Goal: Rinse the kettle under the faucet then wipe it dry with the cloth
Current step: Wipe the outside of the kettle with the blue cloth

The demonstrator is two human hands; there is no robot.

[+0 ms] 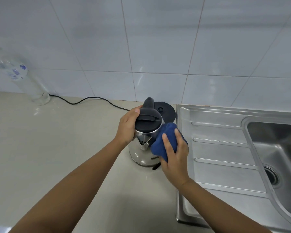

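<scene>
A stainless steel kettle (141,152) with a black lid and handle stands upright on the beige counter, its spout towards me. My left hand (127,126) grips its upper left side next to the lid. My right hand (174,155) presses a bunched blue cloth (165,140) against the kettle's right side. The cloth hides part of the kettle's body. No faucet is in view.
The kettle's round black base (166,111) sits just behind it, its black cord (91,99) running left along the wall. A clear plastic bottle (23,78) stands at the far left. A steel sink with ribbed drainboard (222,148) and basin (279,157) lies to the right.
</scene>
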